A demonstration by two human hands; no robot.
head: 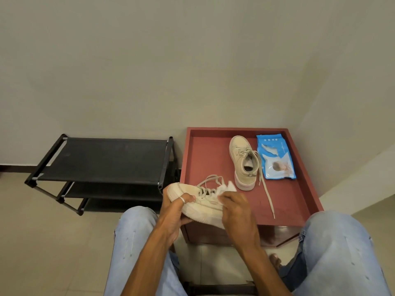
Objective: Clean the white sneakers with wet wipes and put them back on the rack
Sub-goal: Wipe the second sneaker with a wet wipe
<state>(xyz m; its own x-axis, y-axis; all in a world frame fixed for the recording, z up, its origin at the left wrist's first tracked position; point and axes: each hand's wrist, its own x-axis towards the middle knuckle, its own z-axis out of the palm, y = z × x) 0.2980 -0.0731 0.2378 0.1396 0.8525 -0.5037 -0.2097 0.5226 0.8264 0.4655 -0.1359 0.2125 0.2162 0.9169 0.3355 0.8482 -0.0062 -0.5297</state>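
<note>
Here left hand [173, 214] grips one sneaker [203, 207] at the toe, right hand [237, 210] pinches a wipe [229, 186] against its laces, over the bench [205, 159].

You hold one off-white sneaker [198, 205] tilted, toe left, at lower centre of the frame, with a crumpled white wipe [226, 188] at its laces. The other sneaker [242, 162] stands upright right of centre, just beside the blue pack [275, 157]. The black rack [106, 159] stands at left.
</note>
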